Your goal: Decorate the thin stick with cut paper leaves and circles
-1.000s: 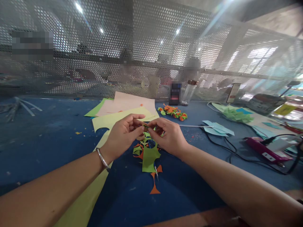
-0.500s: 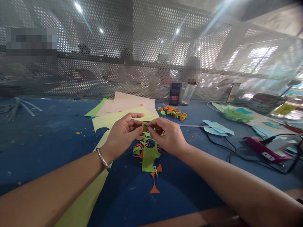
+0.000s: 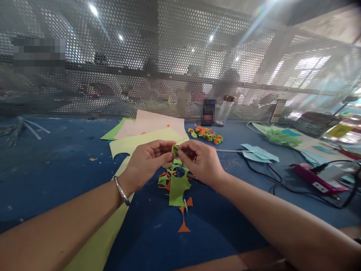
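Observation:
Between my two hands is a small folded piece of green paper (image 3: 175, 150). My left hand (image 3: 149, 160) pinches its left side between thumb and fingers, and a silver bracelet (image 3: 121, 191) circles that wrist. On the other side, my right hand (image 3: 201, 162) grips the same piece with thumb and forefinger. Beneath them on the blue table lies a green paper offcut (image 3: 178, 191) with rounded cut-outs. Orange paper scraps (image 3: 184, 222) and a thin pointed tool (image 3: 185, 203), partly covered by the offcut, lie around it.
Pale sheets (image 3: 160, 122) are spread behind my hands. Orange-and-green paper curls (image 3: 207, 133) sit behind my right hand, near a dark box (image 3: 208, 113) and a clear bottle (image 3: 225, 111). Light-blue paper pieces (image 3: 259, 153) and a purple power strip (image 3: 318, 182) with cables lie to the right.
The small paper piece has shifted slightly right and now shows more green. The left fingertips have come closer to the right ones. Things on the table look unmoved.

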A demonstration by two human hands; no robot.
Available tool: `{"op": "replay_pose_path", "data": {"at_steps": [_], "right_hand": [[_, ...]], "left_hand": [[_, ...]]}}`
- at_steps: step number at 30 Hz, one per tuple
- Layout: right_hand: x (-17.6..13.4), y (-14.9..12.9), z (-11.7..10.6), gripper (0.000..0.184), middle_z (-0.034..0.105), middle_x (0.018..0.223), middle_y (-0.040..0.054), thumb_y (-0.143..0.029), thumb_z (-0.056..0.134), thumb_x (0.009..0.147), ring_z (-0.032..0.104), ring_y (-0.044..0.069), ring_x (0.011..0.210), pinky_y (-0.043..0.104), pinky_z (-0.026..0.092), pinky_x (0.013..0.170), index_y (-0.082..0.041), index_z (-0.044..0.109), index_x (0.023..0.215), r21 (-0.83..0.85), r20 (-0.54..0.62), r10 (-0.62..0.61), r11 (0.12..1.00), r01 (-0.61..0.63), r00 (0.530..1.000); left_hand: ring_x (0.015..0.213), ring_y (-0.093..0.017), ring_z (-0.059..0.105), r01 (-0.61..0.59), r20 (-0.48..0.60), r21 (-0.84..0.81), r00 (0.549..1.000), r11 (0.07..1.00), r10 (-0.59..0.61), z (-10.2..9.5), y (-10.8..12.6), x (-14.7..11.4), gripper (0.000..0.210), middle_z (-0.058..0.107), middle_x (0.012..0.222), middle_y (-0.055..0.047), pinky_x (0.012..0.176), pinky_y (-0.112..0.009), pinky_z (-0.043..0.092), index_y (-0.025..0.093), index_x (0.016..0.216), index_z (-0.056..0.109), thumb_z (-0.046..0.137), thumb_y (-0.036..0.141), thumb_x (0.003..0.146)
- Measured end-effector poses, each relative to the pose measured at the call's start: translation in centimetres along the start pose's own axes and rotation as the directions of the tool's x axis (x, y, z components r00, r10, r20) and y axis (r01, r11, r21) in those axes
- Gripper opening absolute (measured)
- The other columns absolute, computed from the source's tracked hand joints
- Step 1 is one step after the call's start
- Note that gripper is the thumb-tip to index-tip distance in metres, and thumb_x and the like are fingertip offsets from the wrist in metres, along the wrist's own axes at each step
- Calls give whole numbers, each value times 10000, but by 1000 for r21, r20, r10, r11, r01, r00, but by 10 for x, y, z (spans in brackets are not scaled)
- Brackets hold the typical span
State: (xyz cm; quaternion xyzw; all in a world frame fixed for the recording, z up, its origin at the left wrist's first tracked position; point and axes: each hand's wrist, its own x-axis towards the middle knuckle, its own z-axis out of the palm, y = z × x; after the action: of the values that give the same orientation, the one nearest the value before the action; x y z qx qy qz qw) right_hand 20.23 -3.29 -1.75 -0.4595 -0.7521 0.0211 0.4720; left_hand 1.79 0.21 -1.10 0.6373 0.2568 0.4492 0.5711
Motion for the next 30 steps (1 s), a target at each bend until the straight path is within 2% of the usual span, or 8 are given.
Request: {"op": "replay_pose_path", "data": {"at_steps": [6, 16, 22, 30], "right_hand": [[1, -2, -2, 104, 677, 813, 19, -237, 580, 909, 575, 121, 679, 254, 451, 628, -195, 675, 897, 4, 6, 3, 1000, -3, 1000], [0, -1, -1, 90, 670, 802, 11, -224, 593, 903, 564, 105, 657, 239, 435, 607, -185, 671, 884, 10, -5, -14, 1000, 14, 1000], [0, -2, -1, 73, 666, 802, 6, -206, 598, 892, 568, 101, 659, 236, 436, 613, -182, 666, 885, 23, -11, -15, 1000, 15, 1000], [-1, -1, -1, 105, 659, 797, 8, -230, 581, 903, 562, 110, 660, 249, 437, 623, -186, 675, 907, 24, 18, 9, 1000, -9, 1000]], "left_hand": [[889, -162, 706, 11, -30, -18, 999, 1000, -11, 3, 3, -2, 302, 762, 1001, -60, 873, -305, 560, 204, 1056, 746, 796, 213, 758], [927, -167, 695, 1, -9, 2, 1000, 1000, -1, 0, -1, -1, 344, 754, 1049, -72, 862, -287, 561, 198, 1101, 738, 804, 274, 772], [841, -165, 687, -2, -43, 69, 999, 998, 5, 0, 0, -3, 364, 754, 974, -78, 798, -297, 574, 182, 1116, 740, 799, 282, 772], [831, -140, 671, -42, -31, 46, 999, 998, 43, -1, -3, -1, 323, 704, 920, -28, 781, -288, 584, 209, 1097, 737, 785, 256, 781]]}}
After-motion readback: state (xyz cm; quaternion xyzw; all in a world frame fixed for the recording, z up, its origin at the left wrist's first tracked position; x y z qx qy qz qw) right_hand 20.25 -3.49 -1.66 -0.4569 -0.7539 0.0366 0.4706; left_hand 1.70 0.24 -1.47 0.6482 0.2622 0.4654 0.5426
